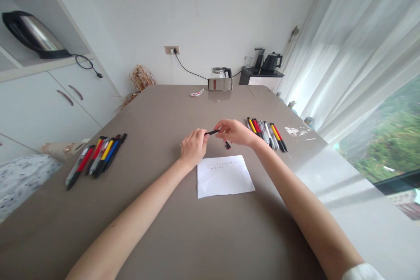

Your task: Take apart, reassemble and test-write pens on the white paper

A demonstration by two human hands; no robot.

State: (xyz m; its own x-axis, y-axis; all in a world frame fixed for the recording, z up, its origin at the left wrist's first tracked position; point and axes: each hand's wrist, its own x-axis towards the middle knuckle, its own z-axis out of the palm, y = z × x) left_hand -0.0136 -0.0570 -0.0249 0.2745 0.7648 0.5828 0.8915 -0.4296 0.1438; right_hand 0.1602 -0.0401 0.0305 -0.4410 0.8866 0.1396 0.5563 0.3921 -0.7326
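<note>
My left hand and my right hand meet above the table, both closed on a thin black pen held between them. A small dark piece, maybe a cap, lies on the table just under my right hand. A white sheet of paper with a few lines of writing lies in front of my hands. Several pens in red, yellow, blue and black lie in a row at the left, and another row lies at the right.
The grey-brown table runs to the far wall. At its far edge stand a phone, a glass pot and a small wrapper. White cabinets with a kettle are left; curtains and a window are right.
</note>
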